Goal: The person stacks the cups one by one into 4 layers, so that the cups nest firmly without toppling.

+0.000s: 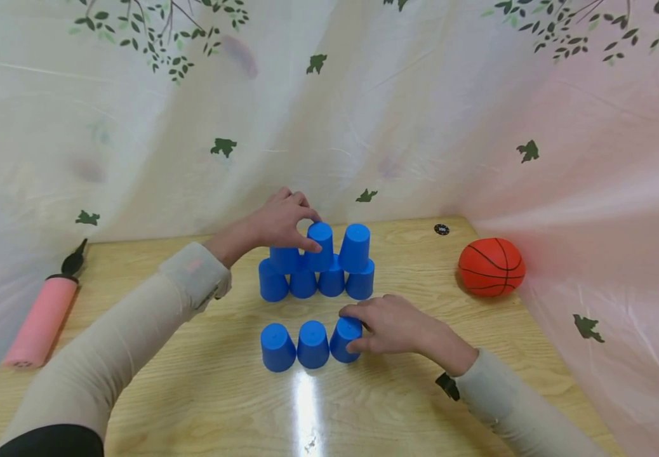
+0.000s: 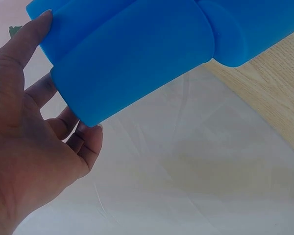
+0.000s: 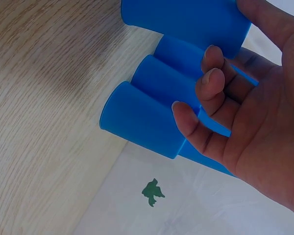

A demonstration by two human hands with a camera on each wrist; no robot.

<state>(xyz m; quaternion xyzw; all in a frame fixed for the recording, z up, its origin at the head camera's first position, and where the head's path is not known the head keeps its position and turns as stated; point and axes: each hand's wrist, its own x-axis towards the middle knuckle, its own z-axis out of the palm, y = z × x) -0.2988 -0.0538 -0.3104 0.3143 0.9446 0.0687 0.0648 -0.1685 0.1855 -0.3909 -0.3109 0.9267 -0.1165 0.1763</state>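
Observation:
Blue plastic cups stand upside down in a two-tier stack, with several in the bottom row (image 1: 303, 284). Across the top tier are three: a left cup (image 1: 285, 260), a middle cup (image 1: 321, 240) and a right cup (image 1: 355, 249). My left hand (image 1: 281, 219) pinches the middle cup near its raised base; the hand partly hides the left one. Nearer me is a row of three more upturned cups: a left one (image 1: 277, 348), a centre one (image 1: 313, 344) and a right one (image 1: 343, 339). My right hand (image 1: 393, 325) grips that right one between thumb and fingers.
A red toy basketball (image 1: 492, 267) lies at the table's right edge, with a black round chip (image 1: 442, 229) behind it. A pink hand pump (image 1: 42, 320) lies at the left. A pale leaf-printed curtain (image 1: 329, 127) hangs close behind the wooden table (image 1: 209, 393).

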